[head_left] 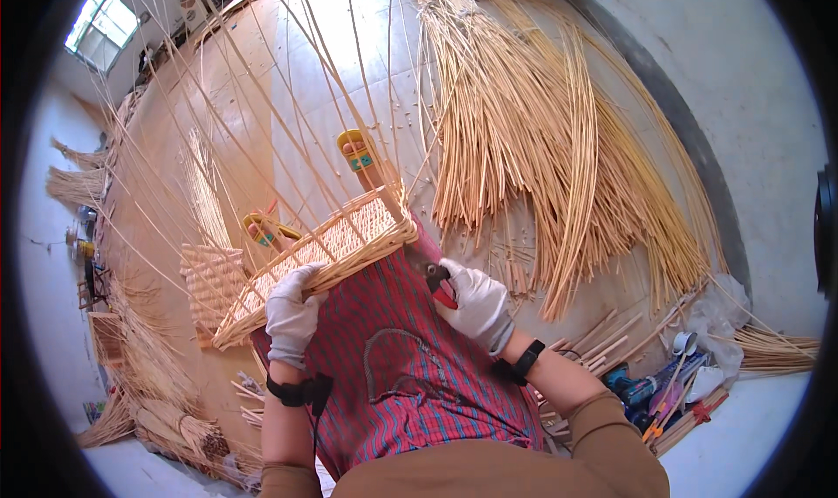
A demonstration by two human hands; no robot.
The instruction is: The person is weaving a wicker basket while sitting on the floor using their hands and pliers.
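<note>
Across my lap lies a partly woven wicker basket (336,247), tilted up toward the right. Long bare stakes (262,88) rise from it and fan out away from me. My left hand (294,316), in a white glove, grips the basket's near rim at its left part, fingers closed on the weave. Beside the basket's right corner, my gloved right hand (478,306) is closed around a pair of pruning shears (443,290) with red handles. The shears' dark head points toward the basket corner; their tips are hard to make out. A red-and-blue striped cloth (410,358) covers my lap.
Large bundles of peeled rods (532,157) lie on the floor at right. A woven panel (205,280) sits left of the basket. My feet wear yellow slippers (356,149) beyond it. Tools and a blue drill (628,384) lie at lower right; more rods (140,358) line the left wall.
</note>
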